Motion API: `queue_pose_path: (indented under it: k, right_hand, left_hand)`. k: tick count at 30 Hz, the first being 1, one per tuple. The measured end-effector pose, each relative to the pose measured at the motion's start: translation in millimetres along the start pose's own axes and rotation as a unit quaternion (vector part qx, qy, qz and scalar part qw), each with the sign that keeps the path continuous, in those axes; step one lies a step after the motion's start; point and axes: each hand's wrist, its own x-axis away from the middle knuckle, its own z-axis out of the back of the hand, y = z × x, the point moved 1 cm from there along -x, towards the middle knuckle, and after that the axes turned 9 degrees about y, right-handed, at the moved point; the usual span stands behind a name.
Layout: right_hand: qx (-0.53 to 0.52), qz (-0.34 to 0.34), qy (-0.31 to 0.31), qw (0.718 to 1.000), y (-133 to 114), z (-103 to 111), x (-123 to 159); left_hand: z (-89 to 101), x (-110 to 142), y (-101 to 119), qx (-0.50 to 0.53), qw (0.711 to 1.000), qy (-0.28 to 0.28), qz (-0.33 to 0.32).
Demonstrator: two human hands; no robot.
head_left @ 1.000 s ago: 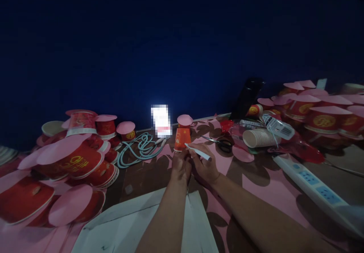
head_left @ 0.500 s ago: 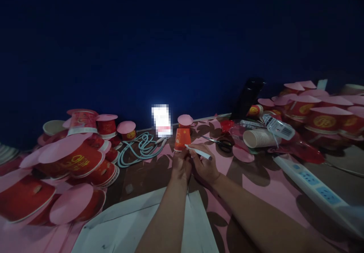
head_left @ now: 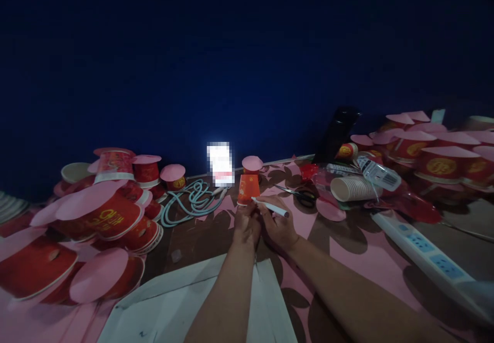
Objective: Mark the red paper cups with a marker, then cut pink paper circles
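Note:
My left hand [head_left: 245,226] is closed on the lower end of a red paper cup [head_left: 248,188], which is upside down with its wide rim toward me. A white marker pen [head_left: 275,209] with a dark end sits pinched in my right hand [head_left: 281,229]. Its tip is at the cup's side, near the rim; whether it touches cannot be made out. Just behind the cup stands another red cup topped by a pink paper disc [head_left: 252,163]. Some fingers of my left hand are hidden behind my right hand.
Red cups with pink discs [head_left: 111,204] crowd the left, and more [head_left: 440,165] stand at the right. Around my hands are scissors [head_left: 304,197], a cup stack [head_left: 355,187], a power strip [head_left: 424,253], a coiled cable [head_left: 181,204], a bright screen [head_left: 219,163] and white board [head_left: 165,302].
The view has shifted very slightly. Both hands keep their grip on the cup and the marker pen, with hardly any movement.

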Motion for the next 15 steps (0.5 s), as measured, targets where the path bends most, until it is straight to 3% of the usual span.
queue_pose_path:
  k: [4,15]
  right_hand:
    - [0.005,0.008,0.017,1.000,1.8,1.1,0.3]
    - [-0.002,0.010,0.017,1.000,0.3,-0.3,-0.7]
  left_hand:
    - [-2.1,-0.4,1.6,0.020,0.999,-0.026,-0.005]
    - [-4.6,-2.5,6.9,-0.002,1.000,0.017,-0.017]
